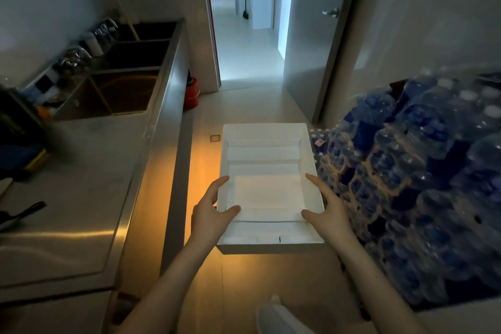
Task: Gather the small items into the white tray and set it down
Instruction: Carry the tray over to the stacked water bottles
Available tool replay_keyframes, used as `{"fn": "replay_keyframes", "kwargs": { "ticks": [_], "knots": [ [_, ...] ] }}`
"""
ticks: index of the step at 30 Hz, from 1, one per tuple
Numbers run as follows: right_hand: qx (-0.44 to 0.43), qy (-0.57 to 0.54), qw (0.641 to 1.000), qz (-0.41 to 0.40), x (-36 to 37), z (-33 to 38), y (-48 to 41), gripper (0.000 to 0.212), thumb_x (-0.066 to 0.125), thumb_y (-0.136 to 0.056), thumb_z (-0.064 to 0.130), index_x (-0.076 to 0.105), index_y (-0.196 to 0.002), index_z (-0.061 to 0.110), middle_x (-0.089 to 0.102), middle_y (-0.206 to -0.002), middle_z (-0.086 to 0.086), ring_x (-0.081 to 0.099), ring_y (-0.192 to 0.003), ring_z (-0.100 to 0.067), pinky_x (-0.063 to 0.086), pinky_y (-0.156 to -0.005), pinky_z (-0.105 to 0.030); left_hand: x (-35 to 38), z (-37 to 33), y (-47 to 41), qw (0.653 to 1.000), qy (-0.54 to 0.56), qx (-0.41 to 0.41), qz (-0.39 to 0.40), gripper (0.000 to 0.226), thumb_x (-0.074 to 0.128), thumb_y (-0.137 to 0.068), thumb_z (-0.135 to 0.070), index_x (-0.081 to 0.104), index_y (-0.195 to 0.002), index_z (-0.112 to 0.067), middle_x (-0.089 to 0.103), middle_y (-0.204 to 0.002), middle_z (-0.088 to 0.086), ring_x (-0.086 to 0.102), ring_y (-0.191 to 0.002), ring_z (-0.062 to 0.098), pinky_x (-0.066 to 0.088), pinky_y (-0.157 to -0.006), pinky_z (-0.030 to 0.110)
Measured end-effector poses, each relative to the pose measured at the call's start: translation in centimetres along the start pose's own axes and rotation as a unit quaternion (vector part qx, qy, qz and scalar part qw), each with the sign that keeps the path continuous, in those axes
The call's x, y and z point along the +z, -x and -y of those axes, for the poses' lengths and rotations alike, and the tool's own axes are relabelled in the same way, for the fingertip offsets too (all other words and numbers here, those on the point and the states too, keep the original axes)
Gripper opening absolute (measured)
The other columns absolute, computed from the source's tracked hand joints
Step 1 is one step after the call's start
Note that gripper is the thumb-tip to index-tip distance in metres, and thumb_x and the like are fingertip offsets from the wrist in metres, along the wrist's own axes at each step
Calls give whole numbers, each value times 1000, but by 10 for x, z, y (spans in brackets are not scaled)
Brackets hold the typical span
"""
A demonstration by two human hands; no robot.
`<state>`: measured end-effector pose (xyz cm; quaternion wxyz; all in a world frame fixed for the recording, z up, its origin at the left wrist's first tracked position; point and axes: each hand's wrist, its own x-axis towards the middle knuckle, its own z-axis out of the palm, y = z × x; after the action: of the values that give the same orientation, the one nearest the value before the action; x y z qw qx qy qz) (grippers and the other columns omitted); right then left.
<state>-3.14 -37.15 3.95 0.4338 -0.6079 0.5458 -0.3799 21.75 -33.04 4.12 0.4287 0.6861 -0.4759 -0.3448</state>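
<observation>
A white rectangular tray [265, 133] hangs in mid-air in front of me, above the floor, between a steel counter and stacked water bottles. Its inside shows only white folded paper or card; I see no small items in it. My left hand [210, 214] holds its left wall, thumb over the rim inside and fingers along the outside. My right hand [326, 211] holds the right wall the same way, thumb inside and forefinger stretched along the rim.
A stainless steel counter [81, 198] with several sink basins [122, 92] runs along the left. Shrink-wrapped packs of blue water bottles [420, 184] pile up on the right. A red bucket [191, 95] stands by the counter end. An open door [311, 49] leads to a lit corridor.
</observation>
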Motion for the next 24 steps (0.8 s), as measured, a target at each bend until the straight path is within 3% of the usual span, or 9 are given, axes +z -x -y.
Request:
{"fn": "replay_keyframes", "kwargs": {
  "ticks": [4,8,13,18,24],
  "knots": [
    [-4,4,1000,9,-7,16,-99,75,67,-75,-6,46,-131,40,47,-138,13,44,-127,-11,40,-108,-39,9,-28,-88,1000,-6,-4,-17,65,76,-78,-18,44,-132,-37,47,-121,-18,46,-112,13,50,-94,47],
    [-5,29,999,13,-6,32,-182,72,68,-77,-4,45,-133,37,45,-131,17,42,-119,-6,41,-99,-26,16,-43,-164,999,-13,-10,-34,65,76,-78,-18,44,-132,-37,44,-121,-21,43,-109,9,48,-95,46],
    [4,25,1000,-3,12,26,-277,75,68,-77,-2,43,-135,38,44,-134,16,40,-122,-6,40,-101,-27,22,-46,-269,1000,-11,-5,-20,63,75,-79,-20,45,-131,-39,46,-119,-21,45,-110,10,49,-94,46],
    [24,-5,998,-52,29,21,-370,77,67,-77,-7,44,-139,33,45,-134,15,42,-120,-5,40,-73,3,33,-49,-388,999,-20,31,16,64,76,-78,-22,46,-132,-39,45,-123,-21,44,-114,10,48,-94,45],
    [42,-4,987,-154,42,31,-468,79,66,-75,-10,45,-138,33,45,-134,15,40,-123,-5,36,-71,6,39,-77,-528,991,-47,75,98,63,76,-77,-22,46,-127,-47,58,-124,-12,54,-114,15,53,-88,42]
  ]
}}
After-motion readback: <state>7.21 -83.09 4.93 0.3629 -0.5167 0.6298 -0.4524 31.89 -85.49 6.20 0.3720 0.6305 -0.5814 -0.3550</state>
